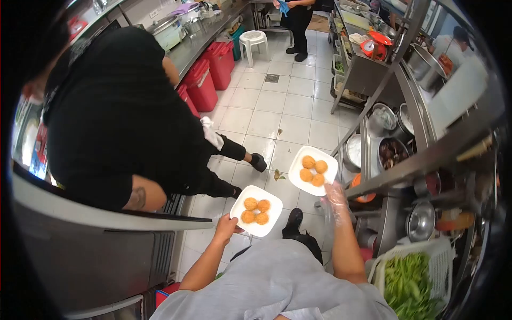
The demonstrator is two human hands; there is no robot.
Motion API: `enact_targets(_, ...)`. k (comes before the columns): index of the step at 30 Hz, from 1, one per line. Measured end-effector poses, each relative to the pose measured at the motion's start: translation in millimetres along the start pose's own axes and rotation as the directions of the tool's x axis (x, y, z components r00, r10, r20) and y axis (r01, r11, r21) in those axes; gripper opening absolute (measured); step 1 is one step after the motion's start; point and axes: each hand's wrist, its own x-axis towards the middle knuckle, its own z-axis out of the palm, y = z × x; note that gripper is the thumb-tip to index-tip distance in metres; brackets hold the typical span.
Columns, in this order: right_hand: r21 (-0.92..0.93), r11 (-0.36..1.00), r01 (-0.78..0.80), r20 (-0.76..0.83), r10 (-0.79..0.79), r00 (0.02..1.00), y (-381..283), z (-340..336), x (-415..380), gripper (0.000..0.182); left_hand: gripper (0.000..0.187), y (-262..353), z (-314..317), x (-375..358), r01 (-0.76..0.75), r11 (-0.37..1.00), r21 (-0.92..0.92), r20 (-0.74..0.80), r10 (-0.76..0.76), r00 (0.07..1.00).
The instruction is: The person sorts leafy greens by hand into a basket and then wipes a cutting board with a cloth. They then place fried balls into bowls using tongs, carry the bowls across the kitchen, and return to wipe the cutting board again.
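My left hand (227,229) is closed on the near left edge of a white square plate (272,209). Several round golden-brown breaded balls (250,203) sit grouped on it. A second white square plate (330,172) is in my right hand (336,198), which wears a clear plastic glove and grips the near right corner. That plate also carries several breaded balls (308,161). Both plates are held roughly level above the tiled floor, apart from each other, the right one farther forward. The fingers under the plates are partly hidden.
A person in black (122,106) leans at the left, close to the left plate. Metal shelving (421,170) with pots lines the right, above a basket of green leaves (410,282). Red bins (200,85), a white stool (253,40) and another person (298,21) are ahead.
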Motion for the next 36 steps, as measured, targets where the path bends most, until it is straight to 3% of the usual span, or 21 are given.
enact_targets(10, 0.136, 0.990, 0.031, 0.236, -0.063, 0.970, -72.8, 30.5, 198.3, 0.025, 0.029, 76.4, 81.7, 82.7, 0.010, 0.995, -0.101, -0.035, -0.014, 0.999)
enact_targets(12, 0.283, 0.958, -0.036, 0.247, -0.037, 0.968, -86.6, 35.8, 231.7, 0.025, 0.030, 96.0, 97.9, 107.6, 0.008, 0.998, -0.063, -0.017, -0.010, 1.000)
enact_targets(18, 0.250, 0.968, 0.024, 0.223, -0.082, 0.971, -144.0, 18.9, 299.3, 0.024, 0.030, 159.5, 143.0, 201.9, -0.046, 0.999, -0.008, 0.027, 0.046, 0.999)
enact_targets(20, 0.225, 0.974, -0.043, 0.090, 0.023, 0.996, -169.4, 11.3, 312.9, 0.030, 0.029, 186.5, 156.2, 234.9, -0.071, 0.997, -0.012, 0.084, 0.071, 0.994)
enact_targets(22, 0.211, 0.977, 0.040, 0.118, -0.066, 0.991, -166.0, -7.1, 346.7, 0.031, 0.027, 204.3, 167.9, 272.0, -0.106, 0.994, -0.009, 0.125, 0.106, 0.986)
enact_targets(26, 0.136, 0.991, 0.004, 0.035, -0.009, 0.999, -173.1, -30.7, 400.6, 0.033, 0.028, 242.7, 189.6, 330.8, -0.028, 0.999, 0.046, 0.188, 0.019, 0.982)
enact_targets(30, 0.052, 0.998, -0.018, 0.028, 0.017, 0.999, -172.8, -32.1, 468.4, 0.033, 0.029, 269.8, 198.6, 388.7, -0.061, 0.997, 0.051, 0.129, 0.054, 0.990)
enact_targets(32, 0.210, 0.976, 0.056, 0.084, -0.075, 0.994, -142.0, -47.4, 512.8, 0.033, 0.029, 274.9, 218.5, 415.4, -0.072, 0.997, -0.023, 0.082, 0.073, 0.994)
enact_targets(34, 0.147, 0.970, 0.196, -0.008, -0.196, 0.980, -125.2, -39.3, 550.9, 0.029, 0.029, 289.9, 214.0, 441.2, -0.078, 0.997, 0.022, 0.032, 0.077, 0.997)
enact_targets(36, 0.072, 0.997, 0.039, 0.055, -0.043, 0.998, -142.3, -29.0, 578.4, 0.030, 0.030, 304.7, 210.7, 464.2, -0.088, 0.991, -0.099, -0.065, 0.082, 0.994)
